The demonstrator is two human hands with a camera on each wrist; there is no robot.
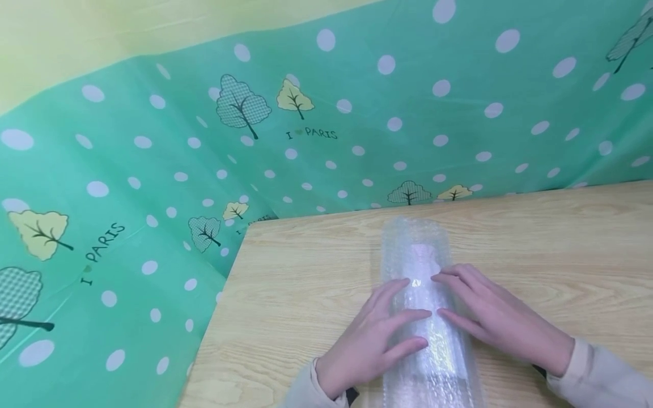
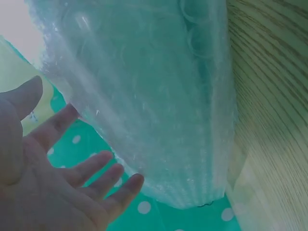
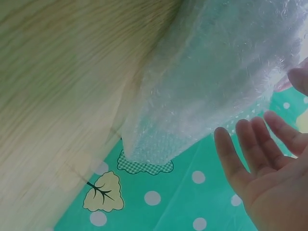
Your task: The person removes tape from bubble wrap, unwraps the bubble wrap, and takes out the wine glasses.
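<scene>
A long bundle of clear bubble wrap (image 1: 444, 360) lies lengthwise in front of me, with a pale, pinkish-white shape showing blurred inside its upper part. What that inner thing is, I cannot tell. My left hand (image 1: 374, 334) reaches over the bundle's left side, fingers spread and fingertips at its top. From the other side my right hand (image 1: 490, 311) touches the wrap with extended fingers. In the left wrist view the left fingers (image 2: 122, 192) lie along the wrap's edge. The right wrist view has the right hand (image 3: 264, 168) beside the wrap, fingers apart.
Beneath the bundle is a light wood-grain table (image 1: 285, 294). A green cloth (image 1: 306, 102) with white dots and printed trees hangs behind the table and along its left side. Pale sleeves cover both wrists.
</scene>
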